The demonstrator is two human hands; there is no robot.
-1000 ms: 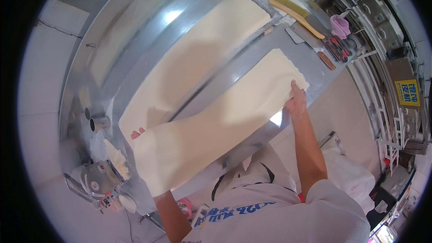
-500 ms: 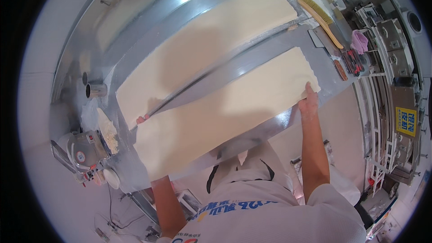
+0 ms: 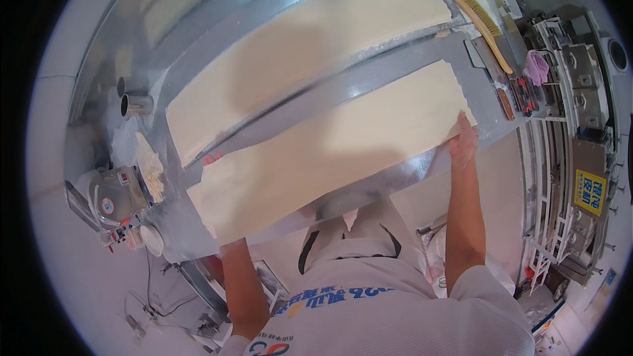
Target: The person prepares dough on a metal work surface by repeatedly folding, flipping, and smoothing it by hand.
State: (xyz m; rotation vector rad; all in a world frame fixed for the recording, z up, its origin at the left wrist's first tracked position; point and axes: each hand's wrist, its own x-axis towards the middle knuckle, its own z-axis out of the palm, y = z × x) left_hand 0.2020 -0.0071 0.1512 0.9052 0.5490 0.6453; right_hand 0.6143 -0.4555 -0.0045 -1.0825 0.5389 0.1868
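A long pale dough sheet (image 3: 343, 138) lies across the near side of the metal table, its left end draped over my left hand (image 3: 212, 158). Only the fingertips of that hand show, curled at the sheet's far edge; the palm is hidden under the dough. At this end a second edge of dough shows below the top one. My right hand (image 3: 465, 140) grips the sheet's right end by its near corner, thumb on top and the other fingers hidden beneath. A second dough sheet (image 3: 310, 46) lies flat farther back, touched by neither hand.
On the right lie a yellow-bristled brush (image 3: 476, 14), a wide blade (image 3: 484, 56) and a pink cloth (image 3: 537, 68). A metal cup (image 3: 136, 105), dough scraps (image 3: 150, 170) and a small machine (image 3: 115, 198) stand at the left. Metal racks (image 3: 544, 191) flank the right side.
The whole view has shifted slightly. At the sheet's left end, an under-layer of dough now peeks out beyond the top edge. Both hands keep their hold on the sheet.
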